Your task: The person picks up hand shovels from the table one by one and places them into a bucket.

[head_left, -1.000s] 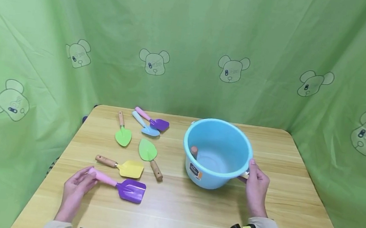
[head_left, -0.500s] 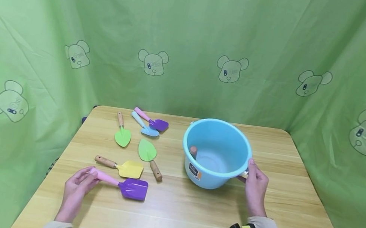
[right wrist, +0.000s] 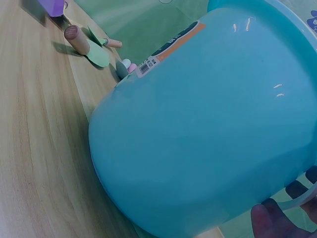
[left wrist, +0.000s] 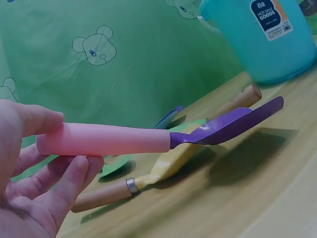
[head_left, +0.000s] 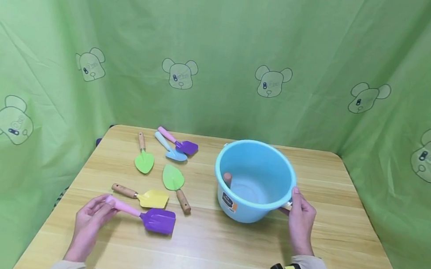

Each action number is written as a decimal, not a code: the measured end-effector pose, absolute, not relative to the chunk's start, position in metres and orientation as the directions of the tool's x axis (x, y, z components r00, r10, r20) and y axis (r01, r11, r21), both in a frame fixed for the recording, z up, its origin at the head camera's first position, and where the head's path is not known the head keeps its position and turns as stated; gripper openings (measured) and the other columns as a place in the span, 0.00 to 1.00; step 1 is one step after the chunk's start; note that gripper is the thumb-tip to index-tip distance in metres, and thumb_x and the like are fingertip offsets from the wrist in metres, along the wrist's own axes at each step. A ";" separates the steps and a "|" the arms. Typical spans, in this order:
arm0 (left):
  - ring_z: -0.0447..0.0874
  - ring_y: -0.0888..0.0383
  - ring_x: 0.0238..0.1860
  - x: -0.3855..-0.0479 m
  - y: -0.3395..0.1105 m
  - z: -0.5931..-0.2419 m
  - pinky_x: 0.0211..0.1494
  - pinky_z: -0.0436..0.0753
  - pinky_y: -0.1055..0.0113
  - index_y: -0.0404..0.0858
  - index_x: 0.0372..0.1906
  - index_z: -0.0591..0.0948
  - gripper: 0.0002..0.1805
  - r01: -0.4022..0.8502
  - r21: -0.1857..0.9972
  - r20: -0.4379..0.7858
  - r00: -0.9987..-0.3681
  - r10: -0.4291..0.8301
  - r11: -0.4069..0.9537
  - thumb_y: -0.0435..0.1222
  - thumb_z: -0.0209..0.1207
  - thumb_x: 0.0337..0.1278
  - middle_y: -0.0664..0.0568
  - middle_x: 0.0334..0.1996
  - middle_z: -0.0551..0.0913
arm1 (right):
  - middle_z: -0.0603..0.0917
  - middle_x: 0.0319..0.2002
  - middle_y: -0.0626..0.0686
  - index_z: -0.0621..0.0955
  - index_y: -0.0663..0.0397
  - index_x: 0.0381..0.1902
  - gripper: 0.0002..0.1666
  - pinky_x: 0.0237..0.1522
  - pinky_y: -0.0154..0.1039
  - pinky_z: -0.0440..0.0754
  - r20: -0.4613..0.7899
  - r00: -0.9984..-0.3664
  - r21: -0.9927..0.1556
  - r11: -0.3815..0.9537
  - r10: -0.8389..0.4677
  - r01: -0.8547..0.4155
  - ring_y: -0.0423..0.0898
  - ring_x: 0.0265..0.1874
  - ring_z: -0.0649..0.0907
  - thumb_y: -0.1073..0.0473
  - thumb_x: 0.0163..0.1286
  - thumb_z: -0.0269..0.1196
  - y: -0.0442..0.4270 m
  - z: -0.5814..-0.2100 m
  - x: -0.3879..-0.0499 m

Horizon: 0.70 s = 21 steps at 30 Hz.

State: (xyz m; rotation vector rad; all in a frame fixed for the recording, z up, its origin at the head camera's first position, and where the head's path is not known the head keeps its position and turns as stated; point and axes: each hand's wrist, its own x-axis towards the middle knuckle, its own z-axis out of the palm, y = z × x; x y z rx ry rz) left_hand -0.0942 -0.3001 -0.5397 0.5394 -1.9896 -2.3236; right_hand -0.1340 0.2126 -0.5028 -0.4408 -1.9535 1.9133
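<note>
In my left hand (head_left: 88,224) I pinch the end of the pink handle of a small purple shovel (head_left: 157,220). Its blade is off the table, casting a shadow below it in the left wrist view. My right hand (head_left: 301,222) holds the right side of a light blue bucket (head_left: 244,211) at the rim, by its handle. Inside the bucket stands one brown wooden handle (head_left: 227,179); what it belongs to is hidden. Just behind the lifted shovel lies a yellow shovel (head_left: 153,199) with a wooden handle.
Two green trowels, one with its blade up (head_left: 173,177) and another further left (head_left: 144,162), lie on the wooden table (head_left: 225,260). Behind them a blue trowel (head_left: 176,155) touches a second purple shovel (head_left: 187,147). Green curtain (head_left: 219,104) encloses the table's back and sides.
The purple shovel's blade has risen and swung slightly away from me and to the right, nearer the yellow shovel. My right hand and the bucket have stayed put.
</note>
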 end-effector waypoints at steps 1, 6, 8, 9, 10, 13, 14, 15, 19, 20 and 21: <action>0.90 0.68 0.44 -0.094 -0.300 -0.539 0.58 0.87 0.75 0.29 0.72 0.64 0.32 -0.186 0.966 -0.227 -0.942 -0.246 -0.179 0.36 0.63 0.71 0.67 0.42 0.87 | 0.87 0.56 0.47 0.84 0.66 0.56 0.33 0.43 0.33 0.93 0.043 -0.883 -0.999 0.029 0.468 -0.034 0.42 0.55 0.85 0.39 0.79 0.57 0.213 -0.503 -0.134; 0.90 0.67 0.44 -0.094 -0.298 -0.536 0.58 0.88 0.74 0.27 0.70 0.65 0.31 -0.144 0.969 -0.192 -0.949 -0.249 -0.199 0.35 0.63 0.71 0.64 0.41 0.88 | 0.87 0.57 0.49 0.85 0.60 0.56 0.30 0.43 0.33 0.93 0.039 -0.881 -0.999 0.022 0.472 -0.032 0.42 0.55 0.85 0.39 0.79 0.57 0.213 -0.503 -0.134; 0.91 0.67 0.44 -0.094 -0.297 -0.535 0.57 0.88 0.74 0.28 0.68 0.68 0.28 -0.127 0.968 -0.182 -0.950 -0.254 -0.217 0.35 0.63 0.71 0.63 0.41 0.88 | 0.87 0.57 0.49 0.85 0.61 0.56 0.30 0.43 0.33 0.93 0.037 -0.881 -0.999 0.020 0.471 -0.031 0.42 0.55 0.85 0.39 0.79 0.57 0.213 -0.503 -0.134; 0.91 0.67 0.44 -0.095 -0.296 -0.534 0.58 0.88 0.73 0.28 0.67 0.68 0.27 -0.118 0.967 -0.174 -0.952 -0.253 -0.224 0.34 0.63 0.71 0.63 0.42 0.88 | 0.87 0.57 0.49 0.85 0.62 0.56 0.31 0.43 0.33 0.93 0.036 -0.882 -0.999 0.020 0.470 -0.030 0.42 0.55 0.85 0.39 0.79 0.57 0.213 -0.503 -0.133; 0.91 0.66 0.44 -0.095 -0.296 -0.533 0.58 0.88 0.73 0.29 0.66 0.70 0.25 -0.111 0.967 -0.169 -0.953 -0.253 -0.229 0.34 0.63 0.71 0.62 0.42 0.88 | 0.87 0.57 0.48 0.84 0.63 0.56 0.32 0.43 0.33 0.93 0.038 -0.882 -0.999 0.024 0.469 -0.030 0.42 0.55 0.85 0.39 0.79 0.57 0.213 -0.503 -0.133; 0.91 0.66 0.44 -0.095 -0.294 -0.531 0.58 0.88 0.73 0.31 0.63 0.72 0.22 -0.094 0.968 -0.153 -0.955 -0.253 -0.232 0.34 0.63 0.71 0.61 0.42 0.88 | 0.87 0.56 0.47 0.83 0.66 0.57 0.34 0.43 0.33 0.93 0.038 -0.884 -0.999 0.024 0.466 -0.030 0.42 0.55 0.85 0.39 0.79 0.57 0.213 -0.504 -0.133; 0.91 0.66 0.44 -0.095 -0.294 -0.531 0.58 0.88 0.73 0.31 0.63 0.71 0.22 -0.089 0.969 -0.149 -0.956 -0.254 -0.232 0.34 0.62 0.71 0.61 0.42 0.88 | 0.87 0.56 0.47 0.83 0.66 0.57 0.34 0.43 0.33 0.93 0.038 -0.885 -0.999 0.022 0.465 -0.032 0.42 0.55 0.85 0.39 0.79 0.57 0.213 -0.504 -0.134; 0.91 0.66 0.44 -0.095 -0.293 -0.530 0.58 0.88 0.72 0.30 0.63 0.71 0.22 -0.084 0.969 -0.144 -0.956 -0.254 -0.232 0.34 0.62 0.71 0.61 0.42 0.88 | 0.87 0.56 0.47 0.83 0.67 0.58 0.34 0.43 0.33 0.93 0.038 -0.885 -0.999 0.019 0.464 -0.033 0.42 0.55 0.85 0.39 0.79 0.57 0.213 -0.504 -0.134; 0.91 0.66 0.45 -0.095 -0.292 -0.525 0.59 0.87 0.72 0.27 0.65 0.69 0.24 -0.071 0.966 -0.135 -0.958 -0.253 -0.249 0.34 0.61 0.72 0.60 0.43 0.88 | 0.87 0.56 0.47 0.83 0.66 0.58 0.34 0.43 0.32 0.92 0.041 -0.886 -0.999 0.019 0.462 -0.037 0.41 0.55 0.84 0.39 0.79 0.56 0.213 -0.504 -0.134; 0.91 0.66 0.45 -0.095 -0.292 -0.524 0.59 0.87 0.72 0.27 0.65 0.69 0.24 -0.068 0.965 -0.134 -0.959 -0.251 -0.254 0.34 0.61 0.72 0.60 0.43 0.88 | 0.87 0.56 0.47 0.83 0.67 0.58 0.34 0.43 0.32 0.92 0.041 -0.886 -0.999 0.016 0.462 -0.038 0.42 0.55 0.84 0.39 0.79 0.56 0.213 -0.504 -0.134; 0.91 0.66 0.46 -0.095 -0.292 -0.523 0.60 0.87 0.72 0.27 0.65 0.69 0.24 -0.064 0.963 -0.132 -0.960 -0.248 -0.262 0.34 0.61 0.72 0.60 0.43 0.88 | 0.87 0.56 0.47 0.83 0.66 0.58 0.34 0.43 0.32 0.92 0.042 -0.886 -0.999 0.020 0.462 -0.037 0.42 0.55 0.85 0.39 0.79 0.56 0.213 -0.504 -0.134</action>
